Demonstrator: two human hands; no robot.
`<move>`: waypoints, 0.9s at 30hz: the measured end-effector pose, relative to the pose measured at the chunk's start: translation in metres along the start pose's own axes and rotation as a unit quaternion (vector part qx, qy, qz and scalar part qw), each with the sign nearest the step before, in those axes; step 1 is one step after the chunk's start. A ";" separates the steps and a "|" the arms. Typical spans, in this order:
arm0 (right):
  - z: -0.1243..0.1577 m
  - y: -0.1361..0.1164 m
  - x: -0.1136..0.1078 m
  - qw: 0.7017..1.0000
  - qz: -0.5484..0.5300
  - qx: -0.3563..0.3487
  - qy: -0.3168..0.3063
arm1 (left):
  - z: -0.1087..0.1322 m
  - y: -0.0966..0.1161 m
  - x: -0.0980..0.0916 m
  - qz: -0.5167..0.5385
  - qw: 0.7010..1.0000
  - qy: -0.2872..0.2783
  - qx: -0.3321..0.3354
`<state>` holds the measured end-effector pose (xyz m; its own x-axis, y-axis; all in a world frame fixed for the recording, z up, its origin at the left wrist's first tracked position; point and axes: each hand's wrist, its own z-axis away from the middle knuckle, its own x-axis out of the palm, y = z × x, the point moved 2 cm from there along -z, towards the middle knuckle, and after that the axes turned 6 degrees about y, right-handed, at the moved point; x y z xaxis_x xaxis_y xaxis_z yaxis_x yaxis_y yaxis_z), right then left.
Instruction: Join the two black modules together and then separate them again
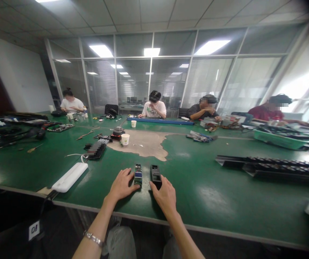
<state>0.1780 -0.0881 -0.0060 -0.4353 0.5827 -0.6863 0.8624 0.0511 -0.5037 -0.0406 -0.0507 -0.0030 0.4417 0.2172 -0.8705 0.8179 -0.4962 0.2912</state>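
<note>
My left hand (122, 184) rests on the green table with its fingers apart, at the left side of a small circuit board assembly (138, 175). Its thumb lies by the near end of that board; whether it touches cannot be made out. Just to the right, a black plastic housing (155, 173) with rectangular openings lies lengthwise, pointing away from me. My right hand (165, 192) has hold of the housing's near end, thumb on the left and fingers along the right side. A narrow strip of table separates board and housing.
A white power strip (70, 177) lies to the left, near the table edge (95, 209). Ahead are paper cups (125, 139), a bare worn patch (149, 144) and gloves (200, 136). Black metal rails (278, 168) and a green basket (281, 139) stand right. Several people sit opposite.
</note>
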 end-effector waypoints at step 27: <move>-0.013 -0.098 0.006 0.997 0.039 0.004 -0.073 | 0.002 -0.006 0.009 0.048 0.998 0.044 -0.020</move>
<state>0.0943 -0.0790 0.0462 -0.4010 0.4612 -0.7915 0.8929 0.0035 -0.4503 -0.0423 -0.0477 -0.0134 0.5474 0.2438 -0.8006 0.7838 -0.4845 0.3885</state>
